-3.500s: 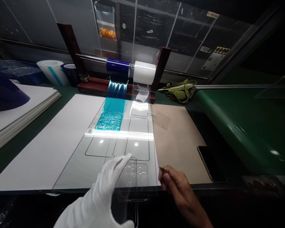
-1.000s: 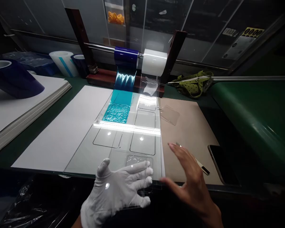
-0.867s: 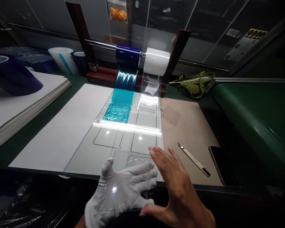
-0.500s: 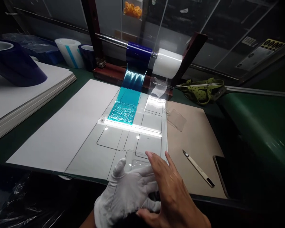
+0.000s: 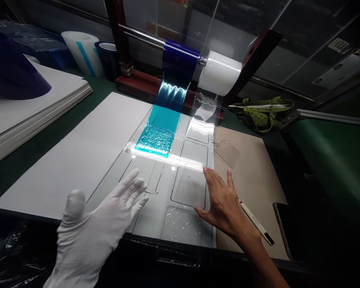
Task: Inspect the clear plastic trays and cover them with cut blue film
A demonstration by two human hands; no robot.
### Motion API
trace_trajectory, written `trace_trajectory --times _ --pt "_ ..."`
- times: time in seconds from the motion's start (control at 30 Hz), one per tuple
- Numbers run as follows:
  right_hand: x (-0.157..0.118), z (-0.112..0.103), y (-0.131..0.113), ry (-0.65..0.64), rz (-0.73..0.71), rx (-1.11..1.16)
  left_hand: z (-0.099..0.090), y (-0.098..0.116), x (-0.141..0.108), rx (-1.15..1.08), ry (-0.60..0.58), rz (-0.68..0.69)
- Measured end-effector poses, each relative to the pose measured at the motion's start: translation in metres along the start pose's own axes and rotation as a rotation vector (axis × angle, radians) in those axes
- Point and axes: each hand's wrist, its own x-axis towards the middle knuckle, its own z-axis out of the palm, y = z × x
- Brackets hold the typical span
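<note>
My left hand (image 5: pixel 105 224), in a white glove, is held above the front of the white work sheet with its fingers apart and nothing in it. Bare and open, my right hand (image 5: pixel 223 196) hovers by the right edge of a clear rounded plate (image 5: pixel 189 186); whether it touches is unclear. This plate sits within a black outline. Nearer to me lies a second clear rounded piece (image 5: pixel 183 226) with bright flecks. Clear film (image 5: pixel 178 256) juts past the front edge. Blue film (image 5: pixel 156 140) runs down from the blue roll (image 5: pixel 180 56), wrinkled at its lower end.
A white roll (image 5: pixel 222 72) shares the metal bar. On brown board (image 5: pixel 255 160) lie a clear plate (image 5: pixel 228 153), a craft knife (image 5: pixel 256 224) and a phone (image 5: pixel 288 228). Stacked white sheets (image 5: pixel 72 92) carry a big blue roll (image 5: pixel 15 72). A green pouch (image 5: pixel 261 114) lies behind.
My hands were close together over the front of the sheet, and have parted: the left moved left, the right forward and right. A clear rounded plate now shows inside the black outline.
</note>
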Motion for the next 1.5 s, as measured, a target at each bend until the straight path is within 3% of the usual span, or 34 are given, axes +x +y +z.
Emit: trace_trajectory --times 0.2,0.47,0.57,0.67,0.8,0.93,1.07,1.17,1.27,1.33,1.4,1.5 --pt "0.008 0.010 -0.001 -0.056 -0.025 0.016 -0.004 -0.005 0.009 -0.049 -0.039 -0.019" --pt "0.010 0.015 0.005 -0.107 -0.049 0.079 -0.005 -0.003 0.012 -0.036 -0.003 -0.017" --pt "0.009 0.014 0.014 -0.057 -0.023 0.086 -0.006 -0.001 0.013 -0.031 0.011 -0.018" --pt "0.017 0.013 0.036 0.130 0.101 0.101 -0.007 -0.001 0.015 -0.039 0.003 -0.023" --pt "0.055 0.020 0.084 0.398 0.434 0.250 -0.005 -0.007 0.017 0.001 0.000 -0.067" --pt "0.108 0.033 0.131 0.418 0.565 0.308 0.005 -0.014 0.016 0.092 -0.019 -0.142" --pt "0.135 0.036 0.146 0.433 0.577 0.419 0.011 -0.012 0.009 0.294 -0.011 -0.236" --pt "0.119 0.018 0.135 0.495 0.565 0.525 -0.002 -0.013 0.009 0.655 0.056 -0.129" --pt "0.073 -0.013 0.108 0.580 0.530 0.647 -0.013 -0.027 0.014 0.913 0.093 0.025" --pt "0.032 -0.031 0.081 0.642 0.518 0.704 -0.011 -0.045 0.016 1.218 0.129 -0.004" --pt "-0.008 -0.043 0.048 0.749 0.517 0.837 -0.003 -0.067 0.014 1.665 0.142 -0.034" --pt "-0.055 -0.044 -0.007 0.790 0.497 1.145 0.010 -0.097 0.009 2.154 -0.009 0.077"
